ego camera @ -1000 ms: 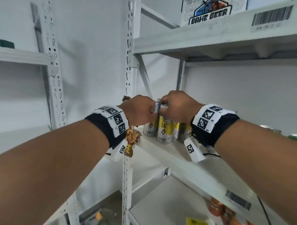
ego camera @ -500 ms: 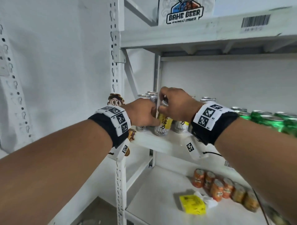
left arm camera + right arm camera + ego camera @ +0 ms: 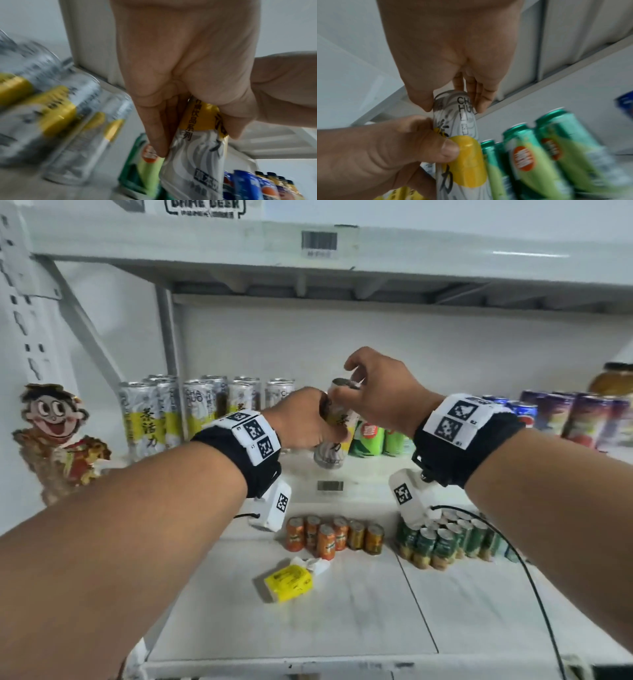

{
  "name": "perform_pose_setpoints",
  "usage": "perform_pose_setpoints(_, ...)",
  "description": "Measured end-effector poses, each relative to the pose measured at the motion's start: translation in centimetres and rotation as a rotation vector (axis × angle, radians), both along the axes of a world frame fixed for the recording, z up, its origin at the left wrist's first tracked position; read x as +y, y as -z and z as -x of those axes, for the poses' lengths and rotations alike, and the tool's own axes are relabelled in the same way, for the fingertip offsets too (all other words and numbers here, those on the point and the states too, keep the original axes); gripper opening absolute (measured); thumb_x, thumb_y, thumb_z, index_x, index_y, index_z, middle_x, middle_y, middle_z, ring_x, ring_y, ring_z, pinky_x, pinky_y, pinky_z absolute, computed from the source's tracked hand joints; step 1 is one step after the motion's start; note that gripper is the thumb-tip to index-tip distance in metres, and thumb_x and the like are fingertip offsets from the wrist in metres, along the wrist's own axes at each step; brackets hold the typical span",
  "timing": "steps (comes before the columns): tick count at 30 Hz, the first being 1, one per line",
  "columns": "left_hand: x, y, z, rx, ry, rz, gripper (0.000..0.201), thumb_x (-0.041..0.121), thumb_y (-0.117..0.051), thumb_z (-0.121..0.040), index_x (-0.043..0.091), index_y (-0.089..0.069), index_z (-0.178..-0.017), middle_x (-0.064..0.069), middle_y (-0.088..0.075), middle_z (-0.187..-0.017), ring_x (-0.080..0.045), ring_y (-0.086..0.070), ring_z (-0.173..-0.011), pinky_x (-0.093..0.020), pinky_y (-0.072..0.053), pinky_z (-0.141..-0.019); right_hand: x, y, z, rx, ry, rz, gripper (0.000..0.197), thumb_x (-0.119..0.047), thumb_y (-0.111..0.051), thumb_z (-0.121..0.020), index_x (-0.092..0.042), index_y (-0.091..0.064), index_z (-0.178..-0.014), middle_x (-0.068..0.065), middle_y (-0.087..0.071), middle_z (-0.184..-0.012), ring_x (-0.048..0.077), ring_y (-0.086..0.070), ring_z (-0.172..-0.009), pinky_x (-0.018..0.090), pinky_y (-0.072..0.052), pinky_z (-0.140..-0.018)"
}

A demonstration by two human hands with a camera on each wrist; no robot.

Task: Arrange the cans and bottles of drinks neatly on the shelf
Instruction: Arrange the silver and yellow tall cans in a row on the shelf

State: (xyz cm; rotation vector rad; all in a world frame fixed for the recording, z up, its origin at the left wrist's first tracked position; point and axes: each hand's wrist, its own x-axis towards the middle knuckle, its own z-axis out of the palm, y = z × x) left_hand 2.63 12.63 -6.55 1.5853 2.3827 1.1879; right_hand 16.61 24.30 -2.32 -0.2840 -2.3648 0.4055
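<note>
A tall white and yellow tea can [image 3: 334, 436] [image 3: 197, 155] [image 3: 464, 142] is tilted above the middle shelf [image 3: 342, 474]. My left hand [image 3: 301, 422] [image 3: 188, 108] grips its middle, fingers and thumb curled round it. From above, my right hand [image 3: 356, 392] [image 3: 453, 100] pinches the can's top rim. Several matching white and yellow cans [image 3: 164, 412] [image 3: 56, 108] stand in a row at the shelf's left. Green cans [image 3: 371, 436] [image 3: 547, 148] stand just behind and right of the held can.
Blue cans [image 3: 520, 409] and purple cans [image 3: 575, 419] stand farther right on the same shelf. The lower shelf holds orange cans [image 3: 329, 534], green and yellow cans [image 3: 445, 539] and a yellow packet [image 3: 289, 582]. A cartoon figure cutout [image 3: 54, 436] hangs on the left post.
The view has swung right and down, showing more of the shelves. Both hands have carried the white and yellow can to the right, away from the row, and it now tilts.
</note>
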Motion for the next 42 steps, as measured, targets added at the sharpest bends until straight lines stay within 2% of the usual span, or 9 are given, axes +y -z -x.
perform_pose_setpoints(4,7.5,1.2,-4.0,0.011,0.062,-0.026,0.023,0.033,-0.089,-0.077,0.019,-0.071,-0.079,0.016,-0.069,-0.062,0.0,-0.064,-0.058,-0.019,-0.049,-0.057,6.8,1.0,-5.1,-0.037,0.094,0.16,0.062,-0.064,-0.076,-0.083,-0.023,-0.062,-0.126,-0.002,-0.068,-0.108,0.018,-0.065,-0.097,0.03,-0.05,-0.073)
perform_pose_setpoints(7,12.4,1.8,-7.0,-0.019,0.077,-0.06,0.026,0.037,-0.088,-0.077,0.017,-0.074,-0.087,0.008,-0.074,-0.076,-0.009,-0.069,-0.069,-0.026,-0.055,-0.067,11.4,1.9,-8.0,-0.011,0.113,0.213,0.054,-0.061,-0.077,-0.082,-0.024,-0.065,-0.119,-0.003,-0.071,-0.107,0.019,-0.067,-0.098,0.035,-0.055,-0.083)
perform_pose_setpoints(11,20.5,2.5,-11.4,-0.096,0.082,-0.121,0.031,0.043,-0.086,-0.069,0.016,-0.076,-0.083,0.012,-0.075,-0.072,-0.005,-0.069,-0.066,-0.028,-0.056,-0.068,18.7,3.3,-12.4,0.031,0.089,0.321,0.048,-0.053,-0.079,-0.082,-0.026,-0.064,-0.119,-0.006,-0.072,-0.099,0.011,-0.068,-0.084,0.026,-0.049,-0.065)
perform_pose_setpoints(17,25.1,3.9,-13.8,-0.225,0.058,-0.239,0.047,0.05,-0.09,-0.055,0.016,-0.078,-0.086,0.006,-0.08,-0.082,-0.012,-0.078,-0.079,-0.038,-0.066,-0.079,23.8,5.4,-14.0,0.08,-0.056,0.506,0.054,-0.053,-0.076,-0.075,-0.013,-0.069,-0.11,0.013,-0.076,-0.104,0.034,-0.075,-0.095,0.057,-0.062,-0.081)
perform_pose_setpoints(22,27.3,5.8,-14.9,-0.322,0.01,-0.326,0.056,0.039,-0.089,-0.059,0.01,-0.075,-0.104,-0.01,-0.082,-0.103,-0.028,-0.079,-0.102,-0.052,-0.064,-0.094,27.3,8.3,-14.1,0.105,-0.25,0.695,0.044,-0.049,-0.078,-0.085,-0.012,-0.071,-0.108,0.011,-0.078,-0.103,0.031,-0.076,-0.098,0.059,-0.06,-0.09)
perform_pose_setpoints(30,26.3,8.1,-14.5,-0.489,0.055,-0.341,0.06,0.032,-0.099,-0.06,0.02,-0.076,-0.113,-0.005,-0.082,-0.111,-0.023,-0.08,-0.103,-0.035,-0.064,-0.084,28.4,11.1,-14.0,0.088,-0.412,0.921,0.026,-0.032,-0.076,-0.096,-0.007,-0.069,-0.103,0.025,-0.075,-0.102,0.039,-0.074,-0.088,0.067,-0.06,-0.085)
perform_pose_setpoints(34,25.7,8.2,-14.3,-0.539,0.073,-0.412,0.066,0.026,-0.099,-0.065,0.008,-0.071,-0.121,-0.015,-0.08,-0.115,-0.032,-0.078,-0.107,-0.045,-0.066,-0.086,29.2,11.4,-13.7,0.07,-0.463,0.915,0.029,-0.026,-0.072,-0.099,-0.003,-0.068,-0.115,0.019,-0.076,-0.107,0.037,-0.074,-0.094,0.059,-0.06,-0.093)
perform_pose_setpoints(36,25.6,8.2,-14.5,-0.573,0.094,-0.411,0.058,0.024,-0.095,-0.073,0.003,-0.07,-0.122,-0.018,-0.08,-0.115,-0.036,-0.078,-0.107,-0.052,-0.065,-0.089,29.6,11.5,-13.7,0.063,-0.493,0.914,0.023,-0.024,-0.068,-0.102,-0.004,-0.068,-0.113,0.013,-0.078,-0.099,0.03,-0.075,-0.088,0.049,-0.064,-0.083)
perform_pose_setpoints(42,25.6,8.0,-14.9,-0.512,-0.013,-0.52,0.031,0.028,-0.083,-0.093,-0.001,-0.077,-0.102,-0.026,-0.079,-0.102,-0.029,-0.073,-0.083,-0.043,-0.062,-0.079,29.4,11.9,-13.9,-0.022,-0.648,0.784,0.033,-0.014,-0.074,-0.093,-0.011,-0.069,-0.126,0.005,-0.078,-0.11,0.018,-0.073,-0.095,0.028,-0.058,-0.082)
